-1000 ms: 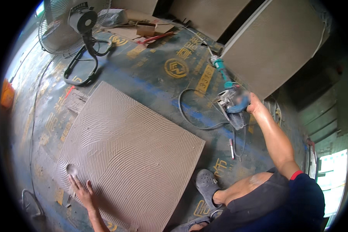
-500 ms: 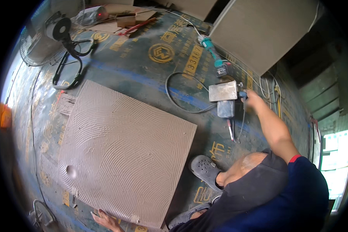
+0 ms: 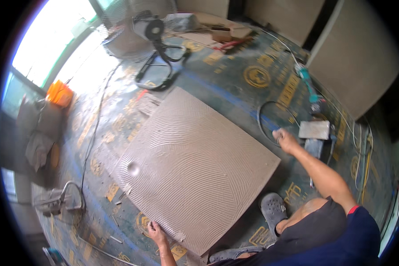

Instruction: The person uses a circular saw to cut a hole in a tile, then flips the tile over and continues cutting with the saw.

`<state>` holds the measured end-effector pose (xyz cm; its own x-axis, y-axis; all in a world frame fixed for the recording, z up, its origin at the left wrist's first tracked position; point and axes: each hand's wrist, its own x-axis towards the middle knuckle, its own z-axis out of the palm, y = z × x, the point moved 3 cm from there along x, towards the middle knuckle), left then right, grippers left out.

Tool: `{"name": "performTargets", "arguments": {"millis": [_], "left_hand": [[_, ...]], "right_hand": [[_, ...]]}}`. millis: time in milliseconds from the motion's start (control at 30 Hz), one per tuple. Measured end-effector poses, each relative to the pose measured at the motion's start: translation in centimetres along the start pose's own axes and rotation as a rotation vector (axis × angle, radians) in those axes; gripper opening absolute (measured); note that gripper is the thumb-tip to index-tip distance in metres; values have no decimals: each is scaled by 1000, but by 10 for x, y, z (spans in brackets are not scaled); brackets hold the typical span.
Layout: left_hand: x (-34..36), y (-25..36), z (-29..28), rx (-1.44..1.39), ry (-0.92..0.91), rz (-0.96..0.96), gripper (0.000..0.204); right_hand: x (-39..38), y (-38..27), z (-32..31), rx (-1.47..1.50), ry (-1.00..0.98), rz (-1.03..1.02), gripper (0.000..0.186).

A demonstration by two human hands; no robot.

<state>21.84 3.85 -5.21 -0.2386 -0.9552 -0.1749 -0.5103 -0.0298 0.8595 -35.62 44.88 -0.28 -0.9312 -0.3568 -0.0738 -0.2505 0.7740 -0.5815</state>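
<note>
1. Left hand (image 3: 157, 232): fingers curled at slab's (image 3: 199, 168) near-left edge; whether clamped, cannot tell.
2. Right hand (image 3: 287, 141): half-curled beside cable (image 3: 258, 116), blurred; whether holding anything, cannot tell.
3. Slab: ridged face up, between hands; underside hidden.
4. Metal plate (image 3: 314, 130): past right hand.
5. Fan (image 3: 128, 42): blurred, cut off at top.

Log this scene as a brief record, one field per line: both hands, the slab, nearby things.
Left hand: at the lower-left edge of the slab, fingers curled; grip unclear
Right hand: beside the cable loop; hold unclear
Slab surface: grey-brown, curved ridges, one round spot toward the left
Right of right hand: metal plate
Beyond right hand: teal tool
Beyond slab: fan
Far left: orange container
</note>
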Motion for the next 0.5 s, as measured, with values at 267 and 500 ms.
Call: {"name": "performTargets", "arguments": {"millis": [267,500], "left_hand": [[-54,11,10,178,2,-134,34],[-52,24,13,288,3,-150,39]], "right_hand": [[-12,-29,57,-127,-449,-21,41],[-13,-64,44,-341,-468,-25,52]]}}
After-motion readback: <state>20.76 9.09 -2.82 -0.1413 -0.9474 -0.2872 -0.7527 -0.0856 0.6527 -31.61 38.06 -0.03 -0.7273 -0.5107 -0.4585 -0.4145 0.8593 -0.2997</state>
